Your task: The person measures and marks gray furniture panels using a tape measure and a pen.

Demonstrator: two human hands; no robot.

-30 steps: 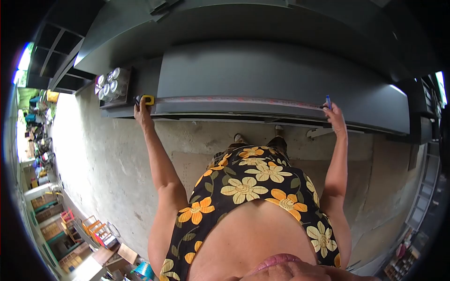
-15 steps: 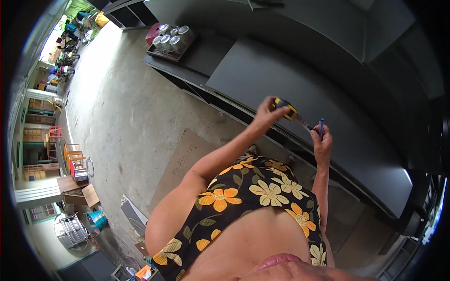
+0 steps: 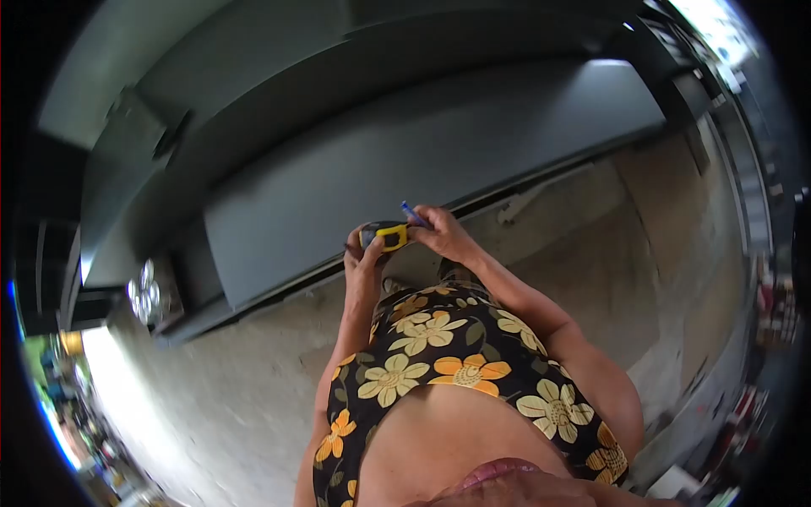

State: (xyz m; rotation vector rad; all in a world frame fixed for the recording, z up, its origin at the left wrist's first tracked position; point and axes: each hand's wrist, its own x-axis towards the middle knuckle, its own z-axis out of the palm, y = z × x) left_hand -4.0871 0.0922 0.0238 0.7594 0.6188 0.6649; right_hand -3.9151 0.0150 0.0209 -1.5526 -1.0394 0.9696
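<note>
A yellow and black tape measure (image 3: 385, 238) is gripped in my left hand (image 3: 363, 269), thumb across its near side. My right hand (image 3: 448, 237) is closed around a blue pen (image 3: 412, 213), which sticks up and to the left past the fingers. Its fingertips are right at the tape measure's right end; whether they pinch the tape's tip is hidden. Both hands are over the near edge of a large dark grey panel (image 3: 338, 177), close in front of my body.
Jars with silvery lids (image 3: 145, 294) stand at the left end of the dark furniture. A tall dark cabinet part (image 3: 245, 93) rises behind the panel. Brown sheets (image 3: 667, 211) lie on the concrete floor (image 3: 245, 389) to the right.
My view has swung, so the panel now slants the other way. My hands have come together at the tape measure; the length of tape that stretched between them no longer shows.
</note>
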